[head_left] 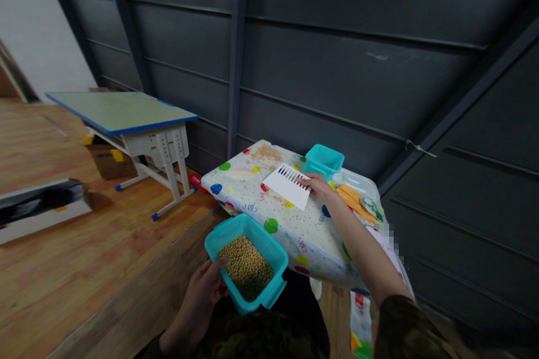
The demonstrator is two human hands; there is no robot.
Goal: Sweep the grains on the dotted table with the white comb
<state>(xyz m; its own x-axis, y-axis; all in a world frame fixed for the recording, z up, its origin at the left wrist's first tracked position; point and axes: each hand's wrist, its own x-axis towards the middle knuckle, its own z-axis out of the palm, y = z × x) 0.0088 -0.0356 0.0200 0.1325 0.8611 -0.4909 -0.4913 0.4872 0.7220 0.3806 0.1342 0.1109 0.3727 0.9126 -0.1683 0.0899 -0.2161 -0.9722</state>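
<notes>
My left hand (pixel 206 286) grips the near left rim of a teal plastic container (pixel 275 247), thumb over the edge. It is held tilted in front of the table, close to my body. Round yellow beans (pixel 244 255) lie in it, with smaller dark green ones (pixel 255 290) towards the near end. My right hand (pixel 318 185) reaches over the table, its fingers closed on the right edge of a white slotted board (pixel 284 188). The board lies at or just above the tablecloth; I cannot tell whether it touches. Fine brownish grains (pixel 266 152) are scattered behind it, beside a pale patch (pixel 242 174).
A second teal container (pixel 324 160) stands at the table's back, near a clear tray (pixel 362 184) and an orange cloth (pixel 356 202). The balloon-print tablecloth (pixel 311 241) covers the table. A dark panelled wall rises behind. A school desk (pixel 126 112) and cardboard box (pixel 105 160) are left.
</notes>
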